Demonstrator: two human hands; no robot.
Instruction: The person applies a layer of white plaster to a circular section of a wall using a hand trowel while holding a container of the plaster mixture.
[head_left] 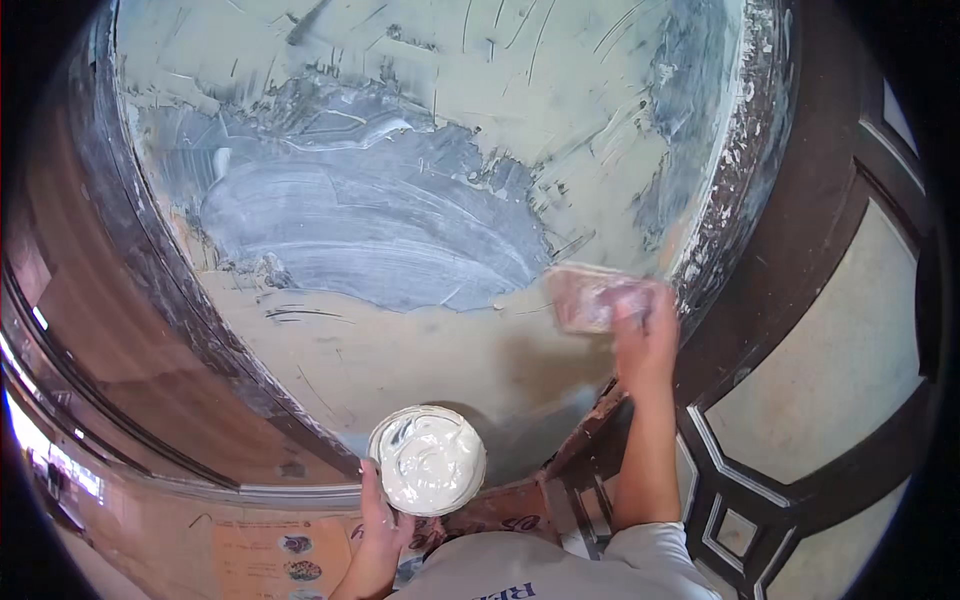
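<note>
The right hand (645, 335) gripped a flat putty scraper (590, 298) at centre-right of the pale wall panel (400, 350); grey filler (380, 230) covered its middle only. The left hand (380, 525) held a round tub of white putty (428, 460), bottom centre.

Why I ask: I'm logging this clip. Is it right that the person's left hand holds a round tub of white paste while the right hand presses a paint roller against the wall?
Not quite. In the head view the right hand presses a flat, pale spreading blade against the wall, not a paint roller. The rest stands: the left hand holds the round tub of white paste.
</note>
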